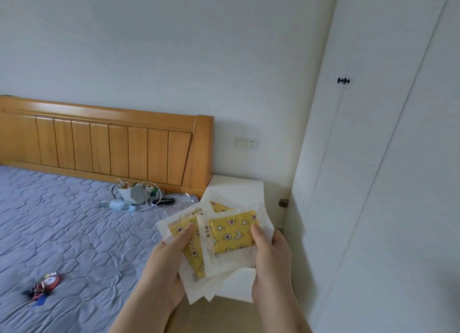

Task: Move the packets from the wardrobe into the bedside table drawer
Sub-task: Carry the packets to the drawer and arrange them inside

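Note:
Both my hands hold a fanned stack of several white packets (230, 233) with yellow star-and-moon printed insides, in the lower middle of the head view. My left hand (165, 263) grips the stack's left side, thumb on a yellow panel. My right hand (270, 258) grips the right side, thumb on the top packet. The packets hang above the white bedside table (239, 188), which stands between the bed and the white wardrobe (373, 158). The wardrobe doors look closed. The packets and my hands hide the table's front, and I see no drawer.
A bed with a blue quilted cover (62, 220) and a wooden headboard (107, 143) lies to the left. A white bag, bottles and cables (139, 195) lie near the headboard. A small colourful toy (46, 285) lies on the cover. A wall socket (246, 142) sits above the table.

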A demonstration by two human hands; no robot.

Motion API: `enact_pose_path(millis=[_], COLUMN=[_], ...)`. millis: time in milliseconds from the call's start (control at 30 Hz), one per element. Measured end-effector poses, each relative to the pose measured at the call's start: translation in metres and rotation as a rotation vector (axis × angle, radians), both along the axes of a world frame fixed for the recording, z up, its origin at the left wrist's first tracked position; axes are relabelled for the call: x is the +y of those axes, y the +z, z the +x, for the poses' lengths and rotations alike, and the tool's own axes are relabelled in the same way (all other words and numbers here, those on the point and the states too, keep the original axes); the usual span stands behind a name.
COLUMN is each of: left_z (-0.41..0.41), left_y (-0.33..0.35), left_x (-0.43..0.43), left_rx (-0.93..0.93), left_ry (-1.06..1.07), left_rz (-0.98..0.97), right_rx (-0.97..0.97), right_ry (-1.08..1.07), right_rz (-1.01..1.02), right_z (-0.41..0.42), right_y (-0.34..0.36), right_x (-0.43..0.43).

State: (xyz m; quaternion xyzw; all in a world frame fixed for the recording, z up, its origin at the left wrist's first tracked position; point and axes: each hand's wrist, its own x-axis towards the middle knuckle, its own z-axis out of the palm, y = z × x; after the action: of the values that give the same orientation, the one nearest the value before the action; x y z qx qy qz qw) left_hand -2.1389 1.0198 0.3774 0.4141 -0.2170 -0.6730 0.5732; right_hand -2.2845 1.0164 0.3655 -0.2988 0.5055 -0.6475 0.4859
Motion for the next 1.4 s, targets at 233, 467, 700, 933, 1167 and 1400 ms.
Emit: enact_pose_path(millis=[233,467,700,933,1167,1400], left_z=[-0.007,-0.007,0.003,0.007,-0.015,-0.027], left_y=[-0.004,-0.016,-0.003,0.004,-0.005,-0.018], left_x=[-0.12,-0.24,-0.372,-0.454,-0.475,-0.485], left_rx=[-0.017,-0.012,0.023,-0.037,-0.143,-0.064], left_ry=[0.111,0.075,-0.091,-0.187,-0.2,-0.251], left_rz=[0.017,0.037,0.008,-0.003,0.034,0.072], right_rx=[0.049,0.123,0.166,0.221,0.367,0.419], right_ry=[0.097,0.136,0.133,0.117,0.124,0.101], right_rz=[0.009,0.065,0.047,0.099,0.114,0.118], right_z=[-0.01,-0.017,-0.011,-0.008,-0.01,-0.02], right_y=[0.008,-0.008,0.003,0.007,0.008,0.003], right_x=[-0.124,-0.237,-0.354,-0.411,-0.441,-0.454])
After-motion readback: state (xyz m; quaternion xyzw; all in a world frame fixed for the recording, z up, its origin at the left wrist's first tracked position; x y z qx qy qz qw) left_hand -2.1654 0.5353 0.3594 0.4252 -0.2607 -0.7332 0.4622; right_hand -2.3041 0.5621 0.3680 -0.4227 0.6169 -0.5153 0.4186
